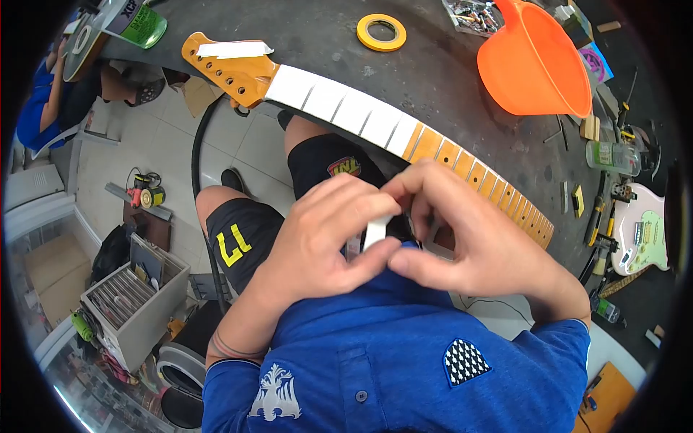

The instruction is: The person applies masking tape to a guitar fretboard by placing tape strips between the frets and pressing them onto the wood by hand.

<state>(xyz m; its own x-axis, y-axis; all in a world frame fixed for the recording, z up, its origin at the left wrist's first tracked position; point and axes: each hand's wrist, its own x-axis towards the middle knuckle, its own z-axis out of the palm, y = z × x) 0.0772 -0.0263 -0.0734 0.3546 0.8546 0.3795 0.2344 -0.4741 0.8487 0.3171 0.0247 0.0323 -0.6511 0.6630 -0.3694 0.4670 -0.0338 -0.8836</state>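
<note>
My left hand (325,234) is closed, with a small white strip (376,232) pinched between its thumb and fingers. Close against it, my right hand (469,231) has curled fingers; their tips meet the left fingertips, and what they grip is hidden. Just beyond both hands a guitar neck (431,146) lies along the bench edge. White strips (346,110) cover its fretboard between the frets on the headstock half, while the other half shows bare amber wood with dark dots. Another white strip (232,49) lies on the headstock (216,70).
On the dark bench (317,32) are a roll of yellow tape (381,32), an orange scoop-like container (530,68) and a green-labelled tub (137,25). Pliers (596,220) and a pink guitar body (639,231) lie at right. Another person (43,108) sits at far left.
</note>
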